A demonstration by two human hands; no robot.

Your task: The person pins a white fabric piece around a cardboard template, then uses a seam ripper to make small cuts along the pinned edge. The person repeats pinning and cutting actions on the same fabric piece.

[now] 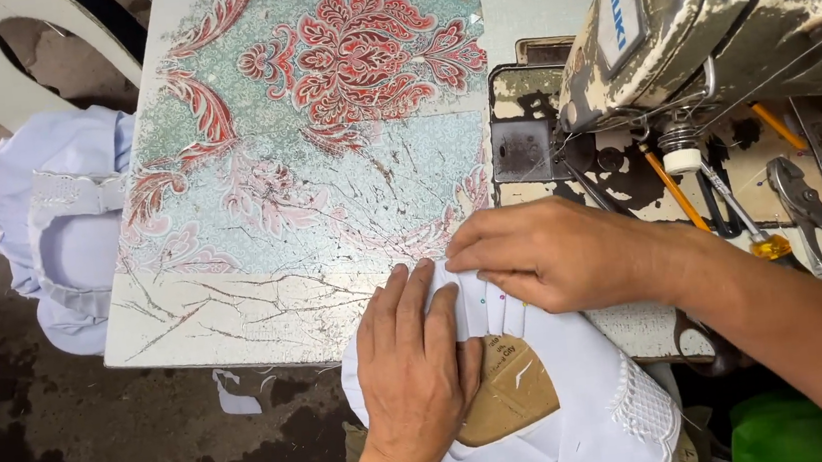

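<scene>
The table's (pixel 260 225) left and far stretches lie bare, giving open passage (only cracked patterned covering there). Its right side is blocked by the sewing machine (pixel 711 11), with screwdrivers (pixel 673 186) and pliers (pixel 816 212) beneath.

A small upright label (pixel 617 16) sits on the end face of the sewing machine (pixel 711 11) at the upper right: a white rectangle with blue lettering, tilted with the machine's head. Below my left hand (pixel 414 361), a tan cardboard insert (pixel 512 392) with faint print and a white scuff lies tucked in the white cloth (pixel 597 384).
</scene>
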